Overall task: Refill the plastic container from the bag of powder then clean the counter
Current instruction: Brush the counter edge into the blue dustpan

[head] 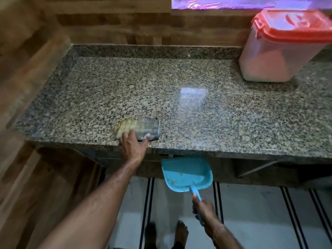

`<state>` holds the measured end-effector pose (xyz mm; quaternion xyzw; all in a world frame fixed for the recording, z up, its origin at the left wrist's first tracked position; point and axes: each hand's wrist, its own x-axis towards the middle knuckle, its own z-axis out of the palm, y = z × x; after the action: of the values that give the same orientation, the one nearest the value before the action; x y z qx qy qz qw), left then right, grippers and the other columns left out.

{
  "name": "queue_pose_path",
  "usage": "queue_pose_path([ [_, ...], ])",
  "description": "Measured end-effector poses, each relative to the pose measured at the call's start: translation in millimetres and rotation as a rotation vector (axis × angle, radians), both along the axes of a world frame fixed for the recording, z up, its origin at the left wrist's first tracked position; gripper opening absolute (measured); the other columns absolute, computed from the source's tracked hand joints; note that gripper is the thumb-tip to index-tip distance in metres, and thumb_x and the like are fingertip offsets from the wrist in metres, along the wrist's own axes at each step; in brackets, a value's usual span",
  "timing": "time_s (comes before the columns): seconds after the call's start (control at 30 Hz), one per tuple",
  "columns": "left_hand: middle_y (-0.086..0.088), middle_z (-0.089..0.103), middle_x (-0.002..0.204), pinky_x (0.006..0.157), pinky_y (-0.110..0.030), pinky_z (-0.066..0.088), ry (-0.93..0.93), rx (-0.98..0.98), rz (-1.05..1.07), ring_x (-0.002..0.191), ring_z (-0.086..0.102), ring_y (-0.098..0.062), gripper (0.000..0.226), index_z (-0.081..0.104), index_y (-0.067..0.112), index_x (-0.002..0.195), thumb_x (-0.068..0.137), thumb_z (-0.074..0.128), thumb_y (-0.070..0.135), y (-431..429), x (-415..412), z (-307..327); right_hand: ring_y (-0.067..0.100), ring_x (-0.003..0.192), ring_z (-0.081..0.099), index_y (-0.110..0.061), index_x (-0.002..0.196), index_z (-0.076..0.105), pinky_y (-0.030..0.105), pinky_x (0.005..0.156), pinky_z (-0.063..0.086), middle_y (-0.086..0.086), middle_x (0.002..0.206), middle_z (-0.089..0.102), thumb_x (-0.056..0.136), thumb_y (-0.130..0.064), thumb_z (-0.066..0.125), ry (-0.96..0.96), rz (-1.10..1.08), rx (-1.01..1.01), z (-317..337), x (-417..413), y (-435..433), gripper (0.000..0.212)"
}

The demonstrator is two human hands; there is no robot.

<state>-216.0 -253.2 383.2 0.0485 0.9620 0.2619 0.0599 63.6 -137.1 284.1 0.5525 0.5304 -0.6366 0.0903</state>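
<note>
Head view: the plastic container point(280, 51) stands lidded at the table's point(179, 105) far right, so refilling looks done. The left hand point(133, 144) presses a cloth point(142, 128) flat at the table's front edge. The right hand point(204, 211) grips a dustpan point(186, 173) just below that edge, so cleaning looks underway.

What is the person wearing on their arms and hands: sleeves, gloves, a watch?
Both are bare: the left hand and right hand wear no gloves, and no sleeves show in frame. No watch or ring is visible, though blur could hide a thin one.
</note>
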Motion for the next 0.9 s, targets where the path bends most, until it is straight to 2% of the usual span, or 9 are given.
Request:
queue_pose_path([
  [0.17, -0.014, 0.04, 0.143, 0.104, -0.045, 0.037, -0.125, -0.196, 0.139, 0.128, 0.039, -0.033, 0.091, 0.046, 0.02, 0.137, 0.075, 0.057, 0.085, 25, -53, -13, 0.018, 0.062, 0.047, -0.015, 0.08, 0.058, 0.027, 0.055, 0.035, 0.002, 0.068, 0.053, 0.103, -0.036, 0.054, -0.033, -0.024, 0.025, -5, -11, -2, 0.032],
  [0.27, -0.016, 0.043, 0.14, 0.104, -0.048, 0.037, -0.136, -0.215, 0.183, 0.127, 0.041, -0.034, 0.1, 0.042, 0.016, 0.13, 0.062, 0.073, 0.083, 38, -62, -23, 0.019, 0.064, 0.046, -0.015, 0.08, 0.055, 0.028, 0.057, 0.036, 0.002, 0.07, 0.052, 0.104, -0.038, 0.053, -0.05, -0.065, 0.028, -6, -16, -10, 0.033],
  [0.37, -0.01, 0.058, 0.125, 0.097, -0.045, 0.043, -0.093, -0.1, 0.115, 0.114, 0.052, -0.031, 0.076, 0.047, 0.022, 0.12, 0.068, 0.083, 0.064, 42, -66, -33, 0.019, 0.063, 0.048, -0.013, 0.078, 0.055, 0.027, 0.057, 0.037, 0.004, 0.068, 0.053, 0.104, -0.035, 0.053, -0.057, -0.105, 0.029, -3, -22, -18, 0.034],
  [0.43, -0.002, 0.066, 0.107, 0.082, -0.038, 0.051, -0.131, 0.007, 0.04, 0.091, 0.06, -0.023, 0.05, 0.049, 0.029, 0.109, 0.078, 0.08, 0.054, 45, -70, -31, 0.019, 0.061, 0.049, -0.012, 0.078, 0.054, 0.026, 0.054, 0.038, 0.005, 0.067, 0.053, 0.104, -0.033, 0.054, -0.059, -0.132, 0.028, -1, -26, -22, 0.033],
  [0.53, 0.003, 0.069, 0.097, 0.062, -0.029, 0.051, -0.149, 0.167, -0.031, 0.069, 0.059, -0.013, 0.032, 0.06, 0.025, 0.113, 0.089, 0.075, 0.04, 56, -75, -16, 0.018, 0.062, 0.05, -0.013, 0.08, 0.054, 0.026, 0.055, 0.039, 0.005, 0.07, 0.054, 0.104, -0.033, 0.054, -0.049, -0.165, 0.018, 3, -28, -26, 0.031],
  [0.63, 0.001, 0.067, 0.102, 0.08, -0.043, 0.058, 0.001, 0.213, -0.105, 0.083, 0.064, -0.019, 0.032, 0.06, 0.021, 0.116, 0.089, 0.075, 0.028, 74, -78, 2, 0.018, 0.065, 0.052, -0.015, 0.08, 0.055, 0.028, 0.059, 0.041, 0.003, 0.072, 0.056, 0.103, -0.036, 0.054, -0.047, -0.203, 0.023, 10, -24, -27, 0.031],
  [0.7, -0.002, 0.066, 0.109, 0.076, -0.042, 0.057, 0.076, 0.189, -0.204, 0.092, 0.062, -0.021, 0.035, 0.057, 0.021, 0.118, 0.089, 0.075, 0.024, 84, -77, 6, 0.017, 0.065, 0.051, -0.016, 0.081, 0.055, 0.027, 0.06, 0.041, 0.002, 0.072, 0.055, 0.103, -0.036, 0.053, -0.026, -0.241, 0.024, 16, -22, -26, 0.03],
  [0.8, -0.003, 0.064, 0.106, 0.062, -0.03, 0.042, -0.059, 0.065, -0.443, 0.089, 0.058, -0.023, 0.036, 0.055, 0.022, 0.118, 0.089, 0.075, 0.031, 98, -63, -4, 0.017, 0.062, 0.049, -0.015, 0.083, 0.053, 0.027, 0.059, 0.039, 0.003, 0.073, 0.052, 0.103, -0.036, 0.054, 0.009, -0.303, 0.052, 23, -15, -19, 0.028],
  [0.9, -0.003, 0.061, 0.097, 0.066, -0.031, 0.038, -0.155, -0.033, -0.6, 0.087, 0.056, -0.026, 0.041, 0.056, 0.022, 0.108, 0.083, 0.076, 0.047, 109, -39, -16, 0.014, 0.056, 0.048, -0.016, 0.082, 0.051, 0.027, 0.056, 0.038, 0.004, 0.071, 0.051, 0.103, -0.035, 0.055, 0.038, -0.359, 0.066, 22, -5, -12, 0.028],
])
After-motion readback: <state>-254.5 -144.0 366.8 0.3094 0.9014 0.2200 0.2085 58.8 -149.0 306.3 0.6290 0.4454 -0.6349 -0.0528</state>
